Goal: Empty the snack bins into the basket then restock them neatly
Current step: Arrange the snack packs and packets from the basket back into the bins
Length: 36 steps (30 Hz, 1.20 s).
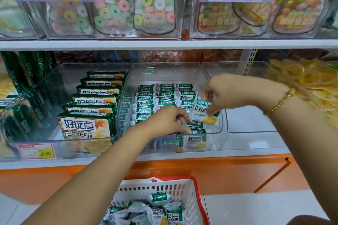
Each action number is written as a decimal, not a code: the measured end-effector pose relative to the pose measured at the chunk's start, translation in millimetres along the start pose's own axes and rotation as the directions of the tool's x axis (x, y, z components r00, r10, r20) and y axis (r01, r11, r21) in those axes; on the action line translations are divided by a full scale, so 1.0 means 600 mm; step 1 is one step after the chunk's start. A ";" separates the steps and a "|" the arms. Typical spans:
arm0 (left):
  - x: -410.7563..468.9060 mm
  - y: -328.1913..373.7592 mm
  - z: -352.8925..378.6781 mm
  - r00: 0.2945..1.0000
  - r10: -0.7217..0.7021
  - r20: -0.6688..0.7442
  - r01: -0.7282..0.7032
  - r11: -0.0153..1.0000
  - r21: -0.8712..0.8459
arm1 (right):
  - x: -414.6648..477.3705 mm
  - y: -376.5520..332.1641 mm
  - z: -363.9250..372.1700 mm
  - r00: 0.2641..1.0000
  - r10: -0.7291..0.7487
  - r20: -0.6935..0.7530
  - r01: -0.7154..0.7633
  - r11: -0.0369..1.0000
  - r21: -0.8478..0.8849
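The basket (175, 177) stands on the floor below the shelf, with loose packets (161, 212) lying jumbled inside it. Above it, the middle bin (214, 142) of clear plastic holds rows of packets (164, 97) standing on edge in three columns, filled from the back toward the front. The right hand (237, 93), which wears a bracelet (279, 103), pinches a single packet (204, 113) by its upper end between thumb and fingertips. That packet hangs tilted over the front right corner of the bin, just beside the right-hand column. The left hand (164, 118) reaches into the bin with its fingers bent down against the front of the columns. Whether those fingers pinch a packet or only brace the row cannot be determined. The left bin (54, 133) holds larger packs (91, 107) lined up front to back. Judgement on handling: each packet appears light, a thin glossy film wrap around a small baked piece. The film is likely slippery and crinkles under pressure, and the contents are probably brittle. Grip at the crimped end seal or across the two flat faces with light pressure; avoid squeezing the middle. When inserting, hold the packet upright and brace the standing row with the other hand, because packets on edge are likely to topple toward the open front. The stage appears to be restocking, with stock left in the basket.
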State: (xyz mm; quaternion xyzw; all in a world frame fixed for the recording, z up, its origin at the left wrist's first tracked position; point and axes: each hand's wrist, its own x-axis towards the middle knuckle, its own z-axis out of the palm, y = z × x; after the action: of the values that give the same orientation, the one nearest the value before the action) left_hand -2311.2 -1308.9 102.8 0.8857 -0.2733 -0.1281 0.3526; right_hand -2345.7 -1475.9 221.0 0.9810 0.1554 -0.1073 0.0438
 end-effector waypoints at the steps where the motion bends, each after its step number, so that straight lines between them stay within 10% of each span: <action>1: 0.004 0.008 0.002 1.000 0.006 0.019 -0.007 0.997 0.071 | -0.009 0.006 -0.009 0.999 0.015 -0.042 -0.014 1.000 0.008; 10: 0.059 0.037 0.028 0.963 0.112 0.246 -0.247 0.734 0.633 | -0.038 0.037 -0.023 0.986 0.044 -0.161 -0.030 0.995 0.091; 16: 0.067 0.032 0.037 0.952 0.200 0.233 -0.305 0.700 0.646 | -0.036 0.039 -0.014 0.988 0.011 -0.155 0.001 0.997 0.077; 21: 0.055 0.023 0.032 0.989 0.090 0.116 -0.127 0.922 0.366 | -0.011 0.008 0.015 0.990 -0.111 -0.088 0.102 0.990 -0.094; 36: 0.065 0.014 0.013 0.979 0.032 0.203 -0.110 0.916 0.385 | 0.027 -0.009 0.052 0.987 -0.101 0.126 0.120 0.980 -0.157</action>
State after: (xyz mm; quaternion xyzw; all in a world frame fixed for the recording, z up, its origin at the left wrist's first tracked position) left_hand -2285.8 -1340.8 101.8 0.9114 -0.3585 -0.1424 0.1435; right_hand -2338.5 -1469.7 186.8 0.9559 0.2152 -0.1539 0.1276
